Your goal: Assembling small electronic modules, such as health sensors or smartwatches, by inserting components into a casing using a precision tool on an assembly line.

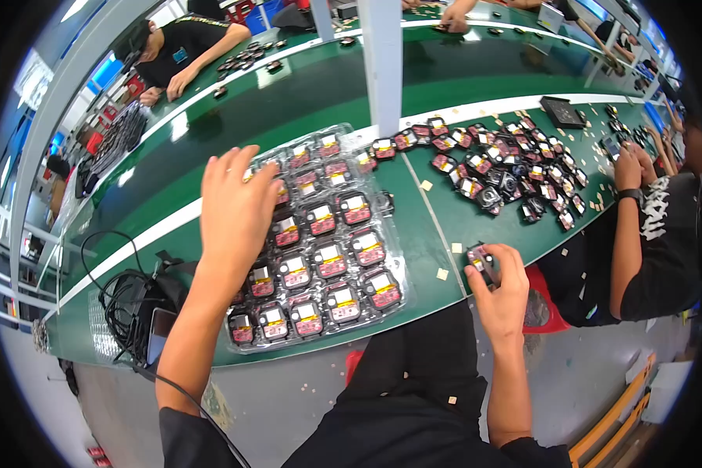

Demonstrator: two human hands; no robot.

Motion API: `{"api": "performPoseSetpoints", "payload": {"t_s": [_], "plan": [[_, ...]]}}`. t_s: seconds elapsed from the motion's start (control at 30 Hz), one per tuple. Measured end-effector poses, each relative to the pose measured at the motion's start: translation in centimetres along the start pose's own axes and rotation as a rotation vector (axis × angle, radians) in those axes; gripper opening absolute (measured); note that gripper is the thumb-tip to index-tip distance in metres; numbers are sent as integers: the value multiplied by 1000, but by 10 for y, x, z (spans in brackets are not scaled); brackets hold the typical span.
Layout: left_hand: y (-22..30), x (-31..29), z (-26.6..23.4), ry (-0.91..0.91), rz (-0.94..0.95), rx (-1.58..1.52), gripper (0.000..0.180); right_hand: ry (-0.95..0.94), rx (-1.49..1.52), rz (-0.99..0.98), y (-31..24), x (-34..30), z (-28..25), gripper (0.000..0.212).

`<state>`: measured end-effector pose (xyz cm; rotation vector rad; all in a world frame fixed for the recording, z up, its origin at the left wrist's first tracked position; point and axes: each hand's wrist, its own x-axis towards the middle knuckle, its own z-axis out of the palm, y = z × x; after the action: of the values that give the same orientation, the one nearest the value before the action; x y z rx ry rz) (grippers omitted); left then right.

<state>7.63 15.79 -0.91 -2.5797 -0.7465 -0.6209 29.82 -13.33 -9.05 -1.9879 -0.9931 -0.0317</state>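
Observation:
A clear plastic tray (pixel 402 300) on the green bench holds rows of small square black electronic units (pixel 331 260), each with a reddish face and a white and yellow patch. Over its far left part is my left hand (pixel 238 204), fingers stretched out and apart. The hand covers some pockets, and whether its fingertips touch a unit is hard to see. To the right of the tray, at the bench's near edge, my right hand (pixel 503 292) grips one small black electronic unit (pixel 482 260) between thumb and fingers.
A heap of similar units (pixel 515 160) lies right of the tray, near a black box (pixel 563 112). Black cables (pixel 125 292) and a phone-like device (pixel 161 334) lie at the left. A white post (pixel 381 70) rises behind the tray. A co-worker (pixel 643 234) sits at the right.

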Motion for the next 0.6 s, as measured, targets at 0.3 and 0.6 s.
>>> {"api": "performPoseSetpoints", "payload": {"t_s": [0.3, 0.6], "plan": [[109, -54, -92, -300, -144, -1419, 66, -202, 720, -215, -38, -34, -24, 75], [152, -95, -60, -766, -607, -2358, 74, -566, 723, -417, -53, -26, -34, 64]]}}
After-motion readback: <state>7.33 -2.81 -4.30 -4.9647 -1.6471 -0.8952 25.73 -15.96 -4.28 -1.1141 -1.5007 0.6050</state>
